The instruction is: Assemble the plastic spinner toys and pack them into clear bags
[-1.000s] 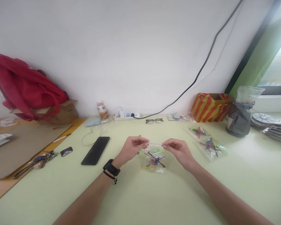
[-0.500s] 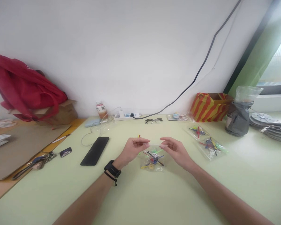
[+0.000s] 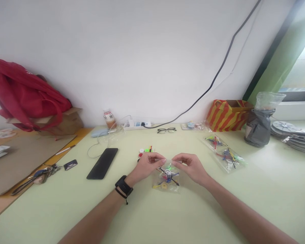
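At the middle of the table (image 3: 147,217), a small clear bag (image 3: 166,178) of coloured plastic parts lies flat, and both hands are on its top edge. Left hand (image 3: 148,165) pinches the left corner between thumb and forefinger; right hand (image 3: 188,166) pinches the right corner the same way, the other fingers curled under. The two pinches sit close together, almost meeting over the bag's mouth. My read: the mouth of the bag is being worked, sealed or pulled open, I can't tell which from here. Whatever comes next calls for a firm grip on that thin film and an even pull or press along the strip, with the parts inside kept from bunching at the top.

Just beyond the left hand, a few loose pieces (image 3: 145,151), red, green and white, lie on the table, near enough to be knocked. To the right, two more bags (image 3: 225,152) of parts lie well apart from the hands. A phone (image 3: 102,163) lies to the left, keys (image 3: 38,176) further out. Glasses (image 3: 166,130) and a power strip (image 3: 137,125) sit by the wall, a striped bag (image 3: 227,115) at the far right. Nothing blocks the hands.
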A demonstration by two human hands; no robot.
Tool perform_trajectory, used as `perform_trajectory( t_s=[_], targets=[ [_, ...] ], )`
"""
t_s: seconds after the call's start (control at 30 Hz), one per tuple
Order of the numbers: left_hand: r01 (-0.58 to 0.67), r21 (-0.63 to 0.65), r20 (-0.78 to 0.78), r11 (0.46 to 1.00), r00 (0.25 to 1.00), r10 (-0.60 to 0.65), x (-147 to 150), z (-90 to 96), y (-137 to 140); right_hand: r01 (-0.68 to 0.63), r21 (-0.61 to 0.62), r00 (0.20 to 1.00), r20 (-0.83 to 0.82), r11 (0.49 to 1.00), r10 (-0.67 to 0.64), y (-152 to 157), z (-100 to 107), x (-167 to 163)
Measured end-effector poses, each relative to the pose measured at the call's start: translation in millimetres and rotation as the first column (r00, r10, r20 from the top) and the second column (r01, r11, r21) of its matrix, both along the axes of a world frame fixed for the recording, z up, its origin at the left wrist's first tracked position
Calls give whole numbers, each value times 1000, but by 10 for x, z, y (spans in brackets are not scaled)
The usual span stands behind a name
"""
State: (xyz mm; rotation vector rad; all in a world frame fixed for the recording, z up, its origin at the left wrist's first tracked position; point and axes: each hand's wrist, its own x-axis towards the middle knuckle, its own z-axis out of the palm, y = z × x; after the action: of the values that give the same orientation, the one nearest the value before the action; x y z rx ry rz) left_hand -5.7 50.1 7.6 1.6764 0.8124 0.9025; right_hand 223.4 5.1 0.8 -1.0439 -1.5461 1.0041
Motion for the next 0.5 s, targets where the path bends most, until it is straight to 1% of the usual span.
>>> perform_trajectory(
  t_s=[0.2,0.3,0.37,0.5],
  targets=[
    [5,-50,45,999,999,-2,-63,18,43,-44,-86,993,-109,995,34,2,-13,11],
    [-9,-31,61,999,998,11,-69,39,40,-40,-102,990,-139,994,25,10,-36,31],
    [-22,-11,66,1000,998,22,-65,48,28,-36,-77,991,-129,996,26,10,-41,36],
    [-16,-16,57,1000,998,17,-48,19,9,-35,31,997,-60,999,37,-13,-7,25]
  ],
)
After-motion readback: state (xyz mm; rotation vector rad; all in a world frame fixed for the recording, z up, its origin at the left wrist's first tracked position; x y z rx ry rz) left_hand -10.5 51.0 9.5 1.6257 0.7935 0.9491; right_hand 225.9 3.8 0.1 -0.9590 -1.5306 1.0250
